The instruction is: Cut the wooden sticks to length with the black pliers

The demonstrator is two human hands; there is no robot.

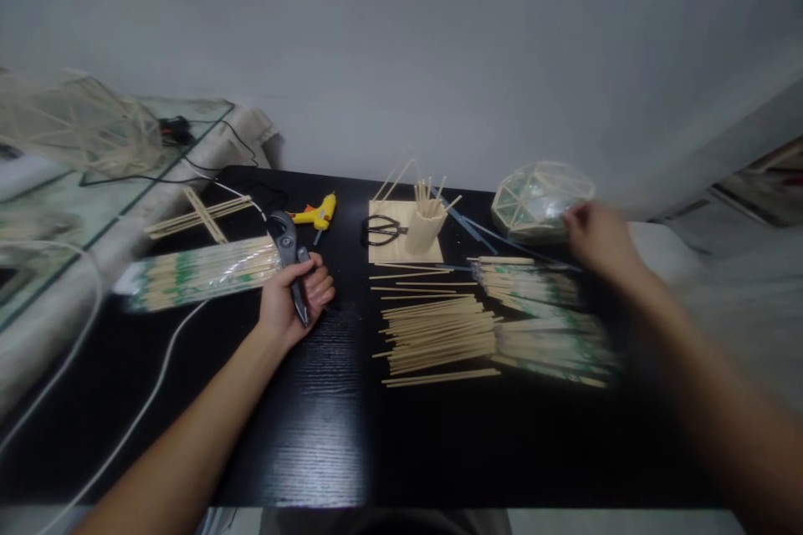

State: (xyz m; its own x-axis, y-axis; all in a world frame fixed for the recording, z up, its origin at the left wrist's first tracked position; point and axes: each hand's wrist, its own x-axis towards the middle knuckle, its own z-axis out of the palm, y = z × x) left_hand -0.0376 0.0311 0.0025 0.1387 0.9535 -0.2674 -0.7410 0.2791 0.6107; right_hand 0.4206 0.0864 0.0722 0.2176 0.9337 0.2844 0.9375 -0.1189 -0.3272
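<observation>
My left hand (294, 297) is closed around dark grey pruning shears (287, 241), their curved head pointing up and to the left. On the far right, my right hand (595, 236) has its fingers pinched together at the right rim of a faceted stick-frame container (533, 188) with clear sides. Whatever the right fingertips hold is too small and blurred to make out. A yellow glue gun (319, 213) lies just beyond the left hand. Between the hands, loose wooden sticks (432, 334) are spread in a pile, beside plastic-wrapped stick packs (545, 326).
A wooden cup of sticks (424, 230) and black scissors (384, 230) are on a pale board (395, 252). Another wrapped stick pack (207, 272) and crossed sticks (204, 216) lie left. A white cable (164, 368) crosses the black table (314, 435). A larger stick frame (81, 125) stands on the glass surface.
</observation>
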